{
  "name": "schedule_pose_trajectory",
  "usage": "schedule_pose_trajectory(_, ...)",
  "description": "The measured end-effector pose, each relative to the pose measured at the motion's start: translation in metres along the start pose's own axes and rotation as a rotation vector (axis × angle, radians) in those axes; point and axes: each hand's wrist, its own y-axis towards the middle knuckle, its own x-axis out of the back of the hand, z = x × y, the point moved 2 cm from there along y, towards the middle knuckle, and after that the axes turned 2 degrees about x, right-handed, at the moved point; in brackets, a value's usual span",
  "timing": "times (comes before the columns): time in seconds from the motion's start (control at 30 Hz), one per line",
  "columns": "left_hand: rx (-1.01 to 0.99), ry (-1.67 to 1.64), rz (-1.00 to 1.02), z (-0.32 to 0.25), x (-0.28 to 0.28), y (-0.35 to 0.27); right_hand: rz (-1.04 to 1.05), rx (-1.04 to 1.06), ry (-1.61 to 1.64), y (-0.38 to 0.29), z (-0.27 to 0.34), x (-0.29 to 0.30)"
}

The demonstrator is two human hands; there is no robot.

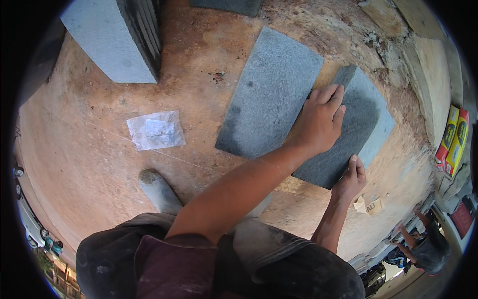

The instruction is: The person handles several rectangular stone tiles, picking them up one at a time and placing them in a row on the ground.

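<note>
My left hand (322, 116) is bent over the upper left part of a grey stone slab (351, 123), its fingertips at a narrow, ridged grey strip (345, 76). Whether that strip is a loose piece or a slab edge, I cannot tell. With thumb and fingers my right hand (351, 177) pinches the slab's lower right edge. Much of the slab is dark and its right part pale; shadow or a second slab, the view does not settle. A lighter speckled stone slab (274, 89) lies flat on the ground just left of my left hand.
Several slabs (112, 45) stand stacked at the upper left, and another slab (227, 4) lies at the top edge. A clear plastic packet (156, 130) and torn paper (369, 206) lie on the dirt. Yellow-red packages (456, 142) sit far right. Another person (429, 243) is at lower right.
</note>
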Motion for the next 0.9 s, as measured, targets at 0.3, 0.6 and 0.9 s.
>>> schedule_pose_trajectory(0.3,0.007,0.005,0.026,0.000,0.004,0.002,-0.002,0.014,-0.023,-0.001,0.000,0.000)
schedule_pose_trajectory(0.6,0.077,-0.118,0.047,0.004,0.007,-0.026,0.008,-0.025,0.017,-0.005,0.007,-0.005)
schedule_pose_trajectory(0.9,0.054,-0.155,-0.022,0.008,0.002,-0.026,0.007,-0.011,-0.032,-0.002,0.002,0.000)
